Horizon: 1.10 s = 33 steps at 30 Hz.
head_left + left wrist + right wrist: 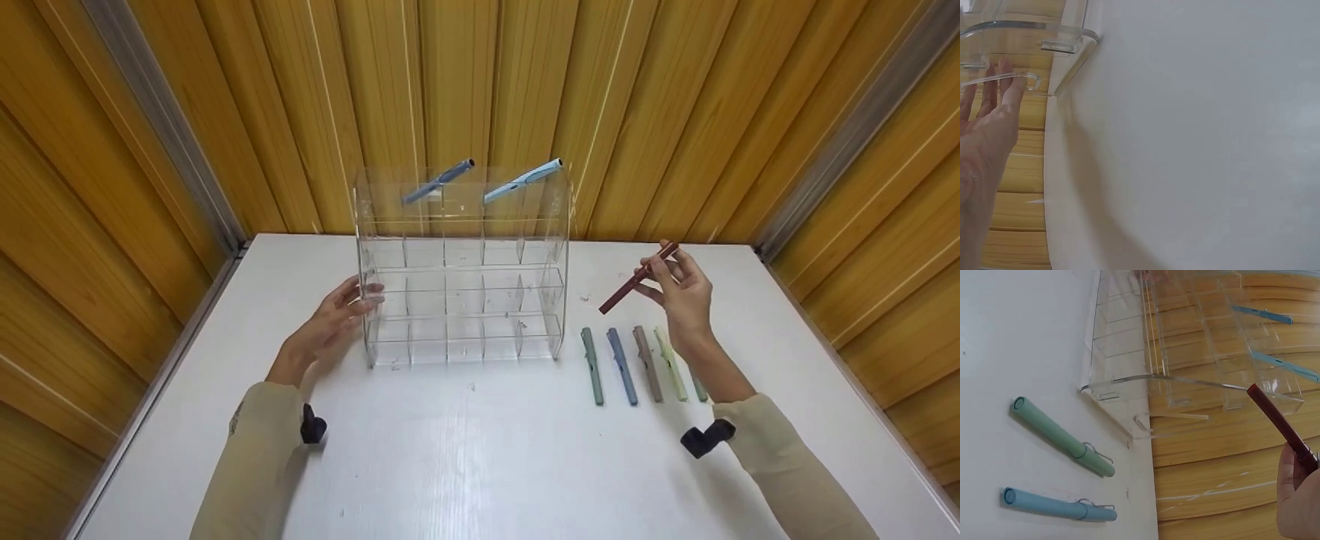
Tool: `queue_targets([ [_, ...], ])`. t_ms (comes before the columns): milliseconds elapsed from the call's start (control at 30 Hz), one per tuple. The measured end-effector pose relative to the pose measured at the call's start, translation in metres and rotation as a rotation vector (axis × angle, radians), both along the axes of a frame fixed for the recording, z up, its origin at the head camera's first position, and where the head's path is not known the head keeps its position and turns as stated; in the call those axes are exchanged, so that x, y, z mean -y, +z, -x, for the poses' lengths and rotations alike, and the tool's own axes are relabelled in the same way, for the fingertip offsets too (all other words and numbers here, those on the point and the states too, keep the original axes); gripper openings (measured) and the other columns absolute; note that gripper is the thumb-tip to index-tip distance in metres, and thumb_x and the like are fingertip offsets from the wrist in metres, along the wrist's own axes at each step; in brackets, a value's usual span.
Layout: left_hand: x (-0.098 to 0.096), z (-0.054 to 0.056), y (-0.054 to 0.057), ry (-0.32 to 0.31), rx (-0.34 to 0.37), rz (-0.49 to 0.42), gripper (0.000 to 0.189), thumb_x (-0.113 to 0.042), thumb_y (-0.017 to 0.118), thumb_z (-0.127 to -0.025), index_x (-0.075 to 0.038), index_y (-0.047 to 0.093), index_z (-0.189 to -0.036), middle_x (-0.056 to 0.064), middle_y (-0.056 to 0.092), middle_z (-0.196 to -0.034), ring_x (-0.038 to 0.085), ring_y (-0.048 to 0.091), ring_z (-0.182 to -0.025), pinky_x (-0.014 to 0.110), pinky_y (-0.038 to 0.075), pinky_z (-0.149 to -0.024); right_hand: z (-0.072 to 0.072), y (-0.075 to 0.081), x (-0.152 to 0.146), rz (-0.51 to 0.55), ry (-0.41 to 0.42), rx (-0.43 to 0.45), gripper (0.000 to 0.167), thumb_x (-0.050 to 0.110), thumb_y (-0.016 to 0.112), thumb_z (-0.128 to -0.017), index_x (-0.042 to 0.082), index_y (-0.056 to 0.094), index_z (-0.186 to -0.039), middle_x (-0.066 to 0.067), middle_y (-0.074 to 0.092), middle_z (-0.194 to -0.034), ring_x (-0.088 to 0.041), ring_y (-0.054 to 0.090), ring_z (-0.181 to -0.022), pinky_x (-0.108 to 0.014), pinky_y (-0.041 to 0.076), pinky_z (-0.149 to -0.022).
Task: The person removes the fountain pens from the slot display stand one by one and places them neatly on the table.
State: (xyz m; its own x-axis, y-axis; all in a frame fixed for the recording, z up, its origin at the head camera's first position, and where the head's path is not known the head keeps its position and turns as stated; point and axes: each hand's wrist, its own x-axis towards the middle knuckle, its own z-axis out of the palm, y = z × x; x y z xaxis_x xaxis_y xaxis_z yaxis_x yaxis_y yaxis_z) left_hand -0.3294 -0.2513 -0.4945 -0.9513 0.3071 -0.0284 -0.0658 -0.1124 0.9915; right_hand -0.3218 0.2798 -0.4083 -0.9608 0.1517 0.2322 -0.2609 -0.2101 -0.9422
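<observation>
My right hand [688, 300] holds a red pen [622, 292] above the white bench [442, 457], thumb and fingers [689, 266] pinched around its upper part, to the right of a clear rack [465, 277]. The pen's long axis runs at a slant in the head view, its free lower end pointing left toward the rack and down toward the bench, its other end up and to the right beside my fingertips. The rack stands to the left of that free end, apart from it across a short gap, and of my two hands the right is the one at the pen. At the rack's far side, my left hand [322, 326] rests by the left panel, fingers fairly straight and seen through the clear plastic; how firmly they press, I cannot tell. A navy pen [439, 182] and a pale blue pen [523, 181] lean at the rack's top, upper ends to the right, a slant much like the red pen's. Below my right hand, a green pen [592, 367], a blue pen [622, 367], a brown pen [648, 364] and a lime pen [671, 365] lie side by side, with another green one partly hidden by my wrist.
</observation>
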Motion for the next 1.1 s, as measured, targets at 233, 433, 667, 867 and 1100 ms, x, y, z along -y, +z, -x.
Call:
queue_targets([
  [233,-0.001,0.000,0.001,-0.005,0.016,-0.010,0.081,-0.012,0.055,-0.103,-0.013,0.003,-0.165,0.018,0.025,-0.167,0.036,0.027,-0.155,0.053,0.013,-0.130,-0.006,-0.012,-0.026,-0.027,0.006,0.053,0.034,0.020,0.064,-0.100,0.014,0.058,-0.133,0.003,0.073,-0.101,-0.009,0.073,-0.093,-0.025,0.062,-0.082],
  [433,-0.001,-0.002,0.000,-0.009,0.020,0.003,0.080,-0.012,0.056,-0.103,-0.013,0.005,-0.165,0.020,0.031,-0.162,0.036,0.027,-0.155,0.051,0.015,-0.130,-0.010,-0.020,-0.044,-0.004,0.004,0.099,0.026,0.016,0.065,-0.099,0.015,0.066,-0.125,0.004,0.077,-0.097,-0.009,0.074,-0.089,-0.025,0.063,-0.078],
  [667,-0.003,-0.003,0.003,0.005,0.030,-0.006,0.083,-0.012,0.057,-0.102,-0.015,0.004,-0.166,0.020,0.030,-0.163,0.037,0.026,-0.155,0.051,0.016,-0.130,-0.015,-0.023,-0.060,-0.008,-0.012,0.147,0.021,0.014,0.066,-0.099,0.021,0.070,-0.117,0.006,0.078,-0.094,-0.007,0.074,-0.086,-0.023,0.062,-0.078],
  [867,-0.008,-0.004,0.001,-0.006,0.035,0.002,0.085,-0.013,0.058,-0.102,-0.014,0.002,-0.166,0.021,0.028,-0.165,0.037,0.025,-0.156,0.050,0.017,-0.130,-0.025,-0.027,-0.075,-0.011,-0.044,0.187,0.017,0.018,0.070,-0.096,0.023,0.073,-0.112,0.007,0.079,-0.093,-0.005,0.074,-0.085,-0.021,0.062,-0.076],
  [1100,-0.010,-0.004,-0.001,-0.005,0.046,-0.021,0.086,-0.012,0.060,-0.101,-0.015,0.003,-0.166,0.020,0.030,-0.164,0.036,0.026,-0.155,0.050,0.018,-0.130,-0.027,-0.035,-0.092,-0.028,-0.074,0.187,0.015,0.016,0.071,-0.096,0.024,0.075,-0.107,0.008,0.079,-0.089,-0.005,0.074,-0.081,-0.020,0.062,-0.072],
])
